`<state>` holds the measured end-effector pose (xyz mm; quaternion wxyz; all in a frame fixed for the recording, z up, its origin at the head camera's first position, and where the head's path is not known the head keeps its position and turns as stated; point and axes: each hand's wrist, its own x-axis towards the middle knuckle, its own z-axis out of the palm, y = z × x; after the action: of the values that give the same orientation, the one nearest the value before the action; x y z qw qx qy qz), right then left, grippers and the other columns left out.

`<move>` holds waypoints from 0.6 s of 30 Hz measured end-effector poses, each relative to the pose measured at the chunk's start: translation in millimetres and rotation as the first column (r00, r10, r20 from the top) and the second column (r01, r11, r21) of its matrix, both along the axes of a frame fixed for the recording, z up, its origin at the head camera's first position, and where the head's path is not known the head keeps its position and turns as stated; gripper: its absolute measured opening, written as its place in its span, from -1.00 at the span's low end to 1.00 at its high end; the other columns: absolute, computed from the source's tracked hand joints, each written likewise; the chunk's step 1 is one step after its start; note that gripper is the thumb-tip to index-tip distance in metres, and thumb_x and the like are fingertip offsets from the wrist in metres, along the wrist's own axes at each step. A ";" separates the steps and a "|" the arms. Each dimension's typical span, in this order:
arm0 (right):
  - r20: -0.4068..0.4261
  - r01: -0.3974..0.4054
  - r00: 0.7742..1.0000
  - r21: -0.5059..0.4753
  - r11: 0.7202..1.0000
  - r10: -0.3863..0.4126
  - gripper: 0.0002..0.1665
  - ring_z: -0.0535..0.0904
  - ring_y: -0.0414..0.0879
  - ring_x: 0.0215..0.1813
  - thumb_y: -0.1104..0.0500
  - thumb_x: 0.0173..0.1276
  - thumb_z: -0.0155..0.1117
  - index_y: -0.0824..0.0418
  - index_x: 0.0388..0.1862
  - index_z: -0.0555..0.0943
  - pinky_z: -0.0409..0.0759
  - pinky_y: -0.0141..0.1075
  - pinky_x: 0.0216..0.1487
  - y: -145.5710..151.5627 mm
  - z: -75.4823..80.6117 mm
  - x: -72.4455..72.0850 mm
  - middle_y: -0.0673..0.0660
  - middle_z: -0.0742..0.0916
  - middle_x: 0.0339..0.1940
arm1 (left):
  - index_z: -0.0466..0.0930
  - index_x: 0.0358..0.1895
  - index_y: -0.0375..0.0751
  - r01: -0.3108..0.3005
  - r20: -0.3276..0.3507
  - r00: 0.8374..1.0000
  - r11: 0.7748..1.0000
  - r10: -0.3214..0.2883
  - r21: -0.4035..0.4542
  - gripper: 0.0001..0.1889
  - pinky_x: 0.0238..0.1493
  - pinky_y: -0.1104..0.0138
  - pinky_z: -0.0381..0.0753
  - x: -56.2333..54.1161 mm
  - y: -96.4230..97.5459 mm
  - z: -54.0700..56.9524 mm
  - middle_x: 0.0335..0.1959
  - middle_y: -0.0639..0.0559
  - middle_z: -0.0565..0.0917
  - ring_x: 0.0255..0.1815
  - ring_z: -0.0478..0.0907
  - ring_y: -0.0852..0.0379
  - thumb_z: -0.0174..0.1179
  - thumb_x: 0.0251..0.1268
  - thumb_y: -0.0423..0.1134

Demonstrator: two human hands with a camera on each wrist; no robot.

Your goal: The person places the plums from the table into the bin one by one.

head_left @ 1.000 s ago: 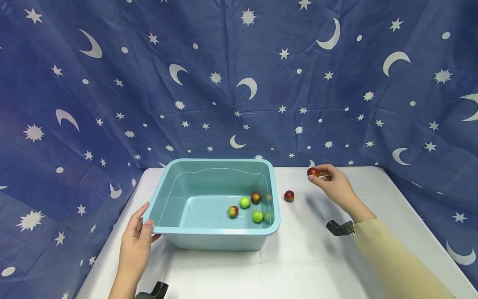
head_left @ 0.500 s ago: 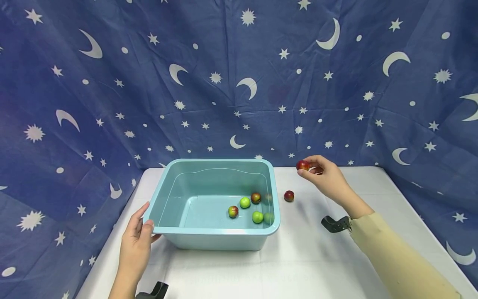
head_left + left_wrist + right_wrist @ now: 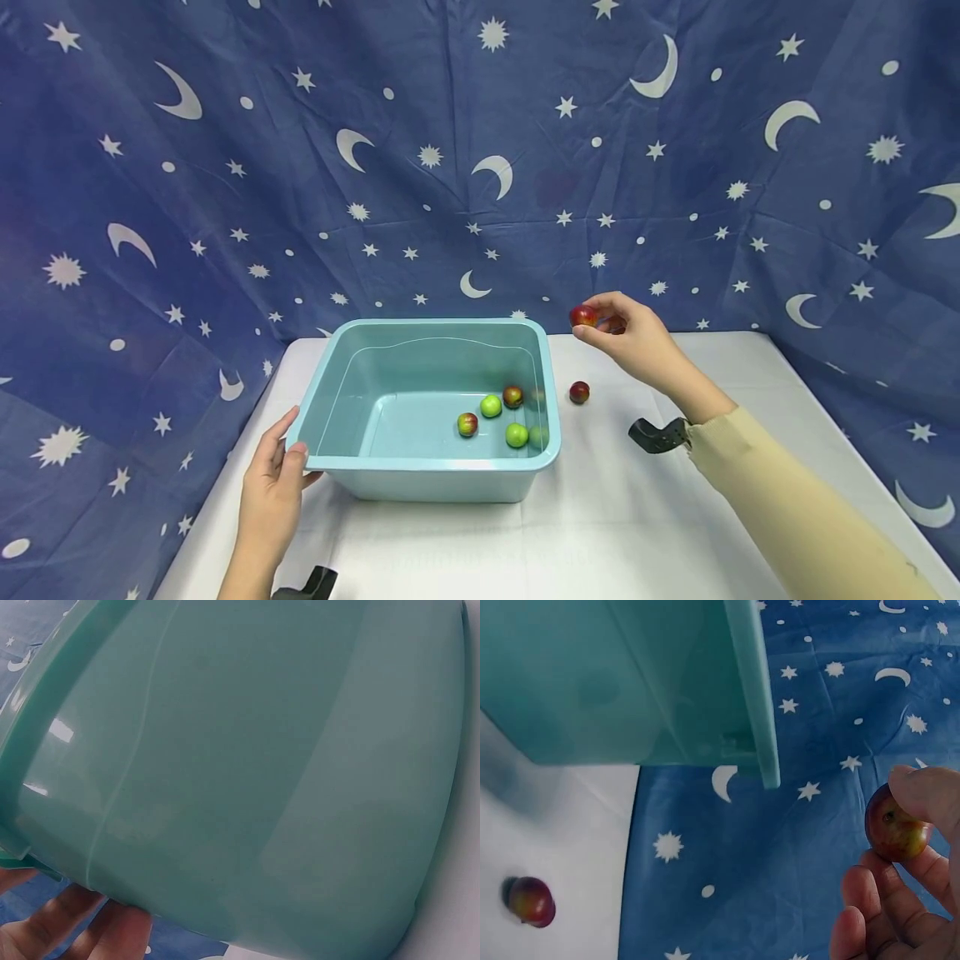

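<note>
My right hand (image 3: 630,342) pinches a red plum (image 3: 583,316) between thumb and fingers, raised beyond the right side of a light blue plastic tub (image 3: 420,464). In the right wrist view, this held plum (image 3: 892,829) shows a yellowish patch and a stem pit. My left hand (image 3: 273,492) grips the tub's near left corner, thumb at the rim and fingers around the outside. Inside the tub, toward its right end, are green plums (image 3: 491,406) and red-and-green plums (image 3: 468,424). Another dark red plum (image 3: 579,392) lies on the table right of the tub.
A white cloth (image 3: 600,525) covers the table. Behind and at both sides hangs a blue curtain (image 3: 420,192) with moons and stars. The tub's tall right wall (image 3: 615,690) stands between my right hand and the plums inside.
My right hand has moved left and upward with the red plum, closer to the tub's far right corner. The left hand and the tub have stayed in place.
</note>
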<state>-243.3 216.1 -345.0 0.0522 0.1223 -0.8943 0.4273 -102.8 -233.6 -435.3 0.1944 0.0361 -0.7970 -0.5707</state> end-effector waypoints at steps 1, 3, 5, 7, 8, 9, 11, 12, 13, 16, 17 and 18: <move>-0.001 -0.008 1.000 -0.001 1.000 0.008 -0.40 0.54 -0.01 -0.17 -0.21 0.21 0.38 0.07 0.12 0.53 0.60 -0.16 -0.24 -1.6 1.2 0.0 0.07 0.64 -0.15 | 0.27 0.45 0.06 0.000 -0.001 1.000 1.000 0.000 -0.003 -0.53 -0.25 0.45 0.65 -0.1 0.1 -0.3 0.29 -0.14 0.42 0.00 0.52 0.31 -0.10 0.54 -0.26; -0.004 -0.019 1.000 -0.004 1.000 0.018 -0.40 0.54 -0.01 -0.17 -0.21 0.20 0.39 0.07 0.12 0.52 0.60 -0.15 -0.24 -4.6 3.6 -0.2 0.07 0.64 -0.14 | 0.27 0.45 0.05 -0.003 -0.003 1.000 1.000 0.003 -0.011 -0.53 -0.25 0.45 0.65 -0.4 0.5 -0.6 0.30 -0.14 0.42 0.00 0.52 0.32 -0.10 0.54 -0.25; -0.003 -0.026 1.000 -0.006 1.000 0.026 -0.39 0.54 -0.01 -0.16 -0.20 0.20 0.39 0.07 0.12 0.53 0.59 -0.15 -0.24 -7.5 5.8 -0.4 0.06 0.64 -0.13 | 0.27 0.45 0.05 -0.004 -0.005 1.000 1.000 0.004 -0.015 -0.53 -0.25 0.46 0.64 -0.4 0.6 -0.7 0.31 -0.13 0.41 0.01 0.51 0.32 -0.09 0.54 -0.24; -0.004 -0.032 0.999 -0.009 0.999 0.032 -0.40 0.54 -0.01 -0.16 -0.19 0.21 0.39 0.08 0.12 0.53 0.59 -0.14 -0.24 -10.1 7.7 -0.5 0.07 0.63 -0.13 | 0.27 0.45 0.07 -0.006 -0.006 1.000 1.000 0.006 -0.018 -0.53 -0.25 0.46 0.64 -0.3 0.7 -0.7 0.31 -0.13 0.41 0.01 0.51 0.33 -0.08 0.53 -0.24; -0.005 -0.034 0.999 -0.009 0.999 0.034 -0.41 0.54 -0.01 -0.16 -0.18 0.21 0.40 0.08 0.12 0.53 0.60 -0.14 -0.24 -11.3 8.4 -0.5 0.07 0.63 -0.13 | 0.27 0.45 0.08 -0.006 -0.006 1.000 1.000 0.006 -0.018 -0.53 -0.25 0.46 0.64 -0.2 0.7 -0.7 0.31 -0.13 0.41 0.01 0.51 0.33 -0.08 0.54 -0.23; -0.007 -0.035 0.999 -0.009 0.999 0.035 -0.41 0.54 -0.01 -0.16 -0.17 0.21 0.40 0.08 0.12 0.53 0.60 -0.14 -0.24 -12.4 9.1 -0.3 0.07 0.63 -0.13 | 0.27 0.45 0.09 -0.006 -0.005 1.000 1.000 0.006 -0.018 -0.53 -0.25 0.46 0.64 -0.2 0.7 -0.7 0.31 -0.13 0.41 0.01 0.51 0.33 -0.08 0.54 -0.23; -0.011 -0.040 0.999 -0.008 0.999 0.040 -0.43 0.54 -0.02 -0.17 -0.15 0.22 0.40 0.08 0.11 0.53 0.60 -0.14 -0.24 -14.5 10.5 0.0 0.07 0.63 -0.14 | 0.27 0.45 0.08 -0.005 -0.005 1.000 1.000 0.005 -0.018 -0.53 -0.25 0.46 0.64 -0.1 0.7 -0.7 0.30 -0.14 0.42 0.00 0.52 0.34 -0.08 0.54 -0.23; -0.014 -0.044 0.999 -0.008 0.999 0.043 -0.43 0.54 -0.02 -0.17 -0.15 0.22 0.40 0.09 0.11 0.53 0.60 -0.14 -0.24 -15.6 11.1 0.1 0.07 0.64 -0.14 | 0.27 0.45 0.09 -0.005 -0.004 1.000 1.000 0.005 -0.020 -0.53 -0.26 0.46 0.64 -0.1 0.7 -0.7 0.30 -0.14 0.42 0.00 0.52 0.34 -0.09 0.54 -0.23; -0.016 -0.044 0.999 -0.009 0.999 0.044 -0.43 0.54 -0.02 -0.17 -0.15 0.22 0.40 0.09 0.11 0.54 0.59 -0.15 -0.24 -16.7 11.8 0.2 0.07 0.64 -0.15 | 0.27 0.45 0.09 -0.005 -0.004 1.000 1.000 0.005 -0.020 -0.53 -0.26 0.46 0.64 -0.1 0.7 -0.6 0.30 -0.14 0.42 -0.01 0.52 0.34 -0.09 0.54 -0.23; -0.009 -0.046 0.999 -0.014 0.999 0.046 -0.41 0.55 -0.04 -0.18 -0.18 0.21 0.40 0.09 0.11 0.54 0.59 -0.16 -0.24 -20.0 13.6 -0.2 0.05 0.64 -0.15 | 0.27 0.45 0.10 -0.008 -0.004 1.000 1.000 0.008 -0.022 -0.53 -0.26 0.46 0.65 -0.3 0.7 -0.4 0.28 -0.15 0.43 -0.03 0.53 0.35 -0.09 0.53 -0.23; -0.006 -0.048 0.999 -0.016 0.999 0.048 -0.41 0.55 -0.04 -0.18 -0.19 0.21 0.39 0.09 0.11 0.54 0.59 -0.16 -0.24 -21.2 14.2 -0.5 0.05 0.64 -0.15 | 0.27 0.45 0.11 -0.009 -0.004 1.000 1.000 0.009 -0.022 -0.53 -0.26 0.46 0.64 -0.4 0.7 -0.3 0.28 -0.15 0.44 -0.03 0.53 0.35 -0.09 0.54 -0.23; -0.001 -0.051 0.999 -0.019 0.999 0.051 -0.40 0.55 -0.04 -0.18 -0.19 0.21 0.39 0.09 0.11 0.54 0.59 -0.16 -0.23 -22.3 14.7 -0.9 0.05 0.64 -0.15 | 0.27 0.44 0.11 -0.011 -0.004 1.000 1.000 0.011 -0.021 -0.53 -0.26 0.46 0.64 -0.4 0.7 -0.2 0.28 -0.15 0.44 -0.03 0.53 0.35 -0.09 0.53 -0.23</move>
<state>-244.1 193.7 -330.3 0.0427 0.1446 -0.8868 0.4368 -103.2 -232.9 -435.5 0.1994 0.0372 -0.8025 -0.5612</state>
